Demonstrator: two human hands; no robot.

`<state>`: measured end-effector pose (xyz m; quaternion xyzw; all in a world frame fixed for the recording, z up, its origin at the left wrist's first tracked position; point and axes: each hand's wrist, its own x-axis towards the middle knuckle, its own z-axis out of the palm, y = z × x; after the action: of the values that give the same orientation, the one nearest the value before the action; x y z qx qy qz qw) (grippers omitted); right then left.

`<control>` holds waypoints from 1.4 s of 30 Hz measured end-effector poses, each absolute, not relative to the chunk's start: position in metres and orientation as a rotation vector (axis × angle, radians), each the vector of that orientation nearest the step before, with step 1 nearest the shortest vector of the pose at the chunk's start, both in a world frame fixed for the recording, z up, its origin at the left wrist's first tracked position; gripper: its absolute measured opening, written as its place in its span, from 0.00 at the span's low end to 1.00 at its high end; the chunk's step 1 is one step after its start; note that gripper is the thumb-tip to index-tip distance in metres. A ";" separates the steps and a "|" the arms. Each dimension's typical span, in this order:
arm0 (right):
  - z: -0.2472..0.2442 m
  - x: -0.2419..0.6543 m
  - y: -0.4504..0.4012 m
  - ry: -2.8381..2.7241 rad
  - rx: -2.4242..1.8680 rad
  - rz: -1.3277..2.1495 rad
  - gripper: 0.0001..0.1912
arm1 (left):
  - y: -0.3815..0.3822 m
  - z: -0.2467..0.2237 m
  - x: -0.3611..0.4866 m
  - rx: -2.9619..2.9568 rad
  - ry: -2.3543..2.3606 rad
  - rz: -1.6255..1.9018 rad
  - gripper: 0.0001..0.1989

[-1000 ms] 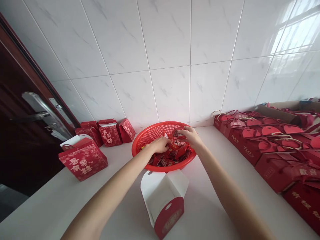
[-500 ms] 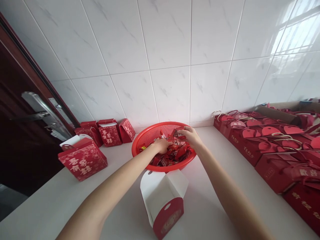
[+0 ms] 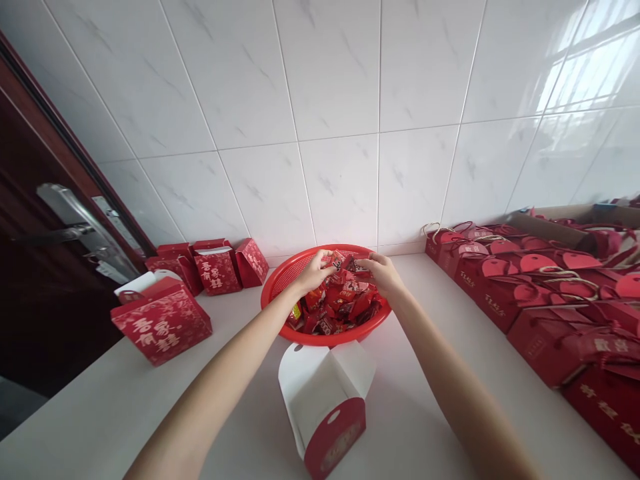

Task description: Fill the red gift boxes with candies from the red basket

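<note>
- In the middle of the frame, the left hand (image 3: 313, 273) has its fingers nearly closed, pinching a red candy packet (image 3: 339, 260).
- The right hand (image 3: 385, 273), just beside, has its fingers curled on a darker candy packet (image 3: 353, 265).
- Both hands are above a red plastic colander (image 3: 281, 285), which contains wrapped candies (image 3: 325, 323).
- At lower centre, an open gift box (image 3: 334, 440) stands on the tabletop (image 3: 400, 417).
</note>
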<state>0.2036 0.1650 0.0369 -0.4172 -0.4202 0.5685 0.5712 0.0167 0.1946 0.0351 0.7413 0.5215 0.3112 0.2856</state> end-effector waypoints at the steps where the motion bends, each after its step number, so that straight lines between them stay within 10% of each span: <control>1: 0.037 0.204 0.165 -0.985 -0.970 1.341 0.04 | 0.194 0.035 0.016 1.956 1.365 0.843 0.23; 22: 0.028 0.206 0.172 -1.033 -0.928 1.341 0.09 | 0.188 0.035 0.018 1.887 1.145 0.672 0.42; 33: 0.026 0.203 0.175 -1.000 -0.922 1.056 0.11 | 0.181 0.026 0.030 2.301 1.290 0.074 0.16; 42: 0.030 0.204 0.171 -0.989 -0.923 1.072 0.11 | 0.174 0.051 0.020 2.329 1.453 0.386 0.09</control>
<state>0.2041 0.1710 0.0304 -0.4065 -0.4352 0.4718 0.6502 0.0197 0.1736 0.0514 0.8259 0.5151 0.1370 0.1837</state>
